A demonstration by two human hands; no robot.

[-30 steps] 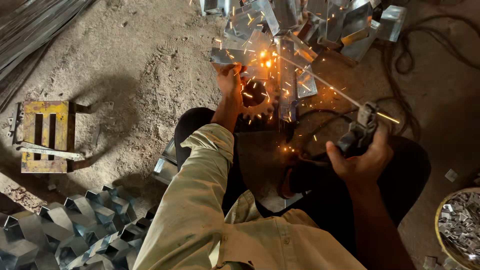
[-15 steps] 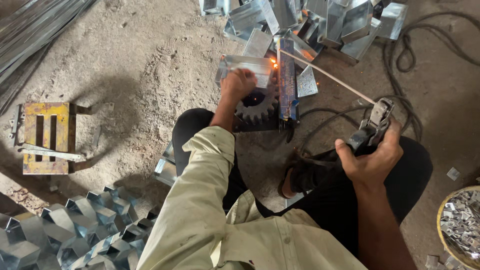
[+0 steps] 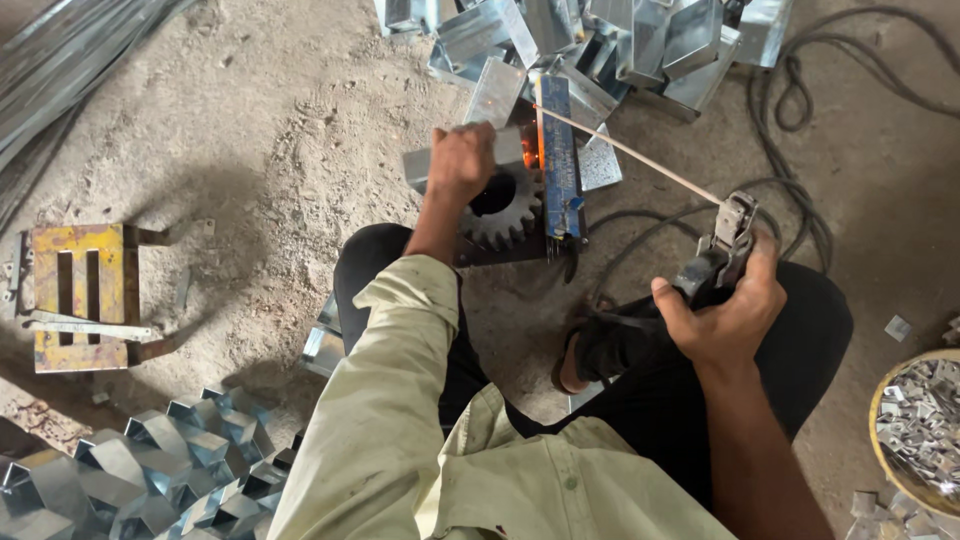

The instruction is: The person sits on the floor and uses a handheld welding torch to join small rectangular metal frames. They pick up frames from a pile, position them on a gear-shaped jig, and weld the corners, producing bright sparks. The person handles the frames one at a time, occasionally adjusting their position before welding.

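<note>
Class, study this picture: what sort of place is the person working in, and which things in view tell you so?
Probably a small metal fabrication workshop. The right hand holds a welding electrode holder, the left hand steadies a metal piece over a gear, and folded sheet-metal parts lie piled on the dirt floor.

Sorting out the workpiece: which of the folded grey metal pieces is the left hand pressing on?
The folded piece beside the toothed gear, under the left hand; the others lie piled, untouched.

A metal-fabrication workshop is shown: bent steel brackets (image 3: 620, 40) are heaped on a dirt floor (image 3: 250, 150), beside a welding electrode holder (image 3: 725, 245) and cables (image 3: 800, 110).
</note>
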